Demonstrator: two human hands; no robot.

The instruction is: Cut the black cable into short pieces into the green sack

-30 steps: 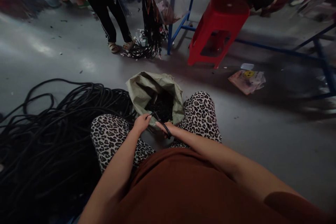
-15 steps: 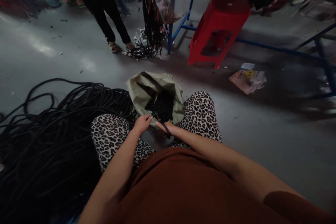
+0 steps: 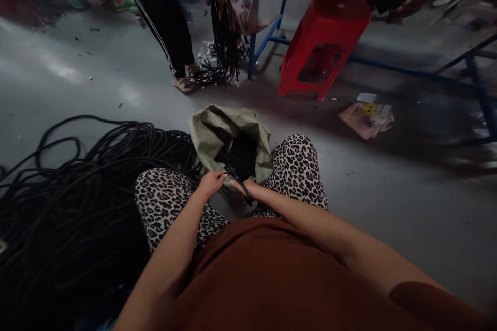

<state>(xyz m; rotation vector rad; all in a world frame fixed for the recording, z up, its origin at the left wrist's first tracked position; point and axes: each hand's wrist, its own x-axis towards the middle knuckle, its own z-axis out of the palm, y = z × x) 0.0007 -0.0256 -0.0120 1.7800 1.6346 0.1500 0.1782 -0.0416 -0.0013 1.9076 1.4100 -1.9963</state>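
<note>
My right hand (image 3: 248, 187) is closed around black-handled scissors (image 3: 246, 192), whose far end points toward the opening of a sack. Just left of it, my left hand (image 3: 213, 182) is pinched shut at the sack's near rim. Whatever lies between its thumb and fingers is too small to make out. The olive-green woven sack (image 3: 205, 132) stands open between my knees. Small black pieces (image 3: 243, 158) fill its inside, and their exact kind does not show.
Long black cables (image 3: 116, 150) lie heaped on the floor at my left. Ahead are a red stool (image 3: 330, 23), a blue metal frame (image 3: 251, 57) and hanging black wires (image 3: 227, 46). A person in black trousers (image 3: 166, 15) stands ahead on the left. Plastic packaging (image 3: 367, 120) lies to the right.
The person ahead has stepped nearer and a little to the right. My hands have hardly moved, with the scissors still in the right one.
</note>
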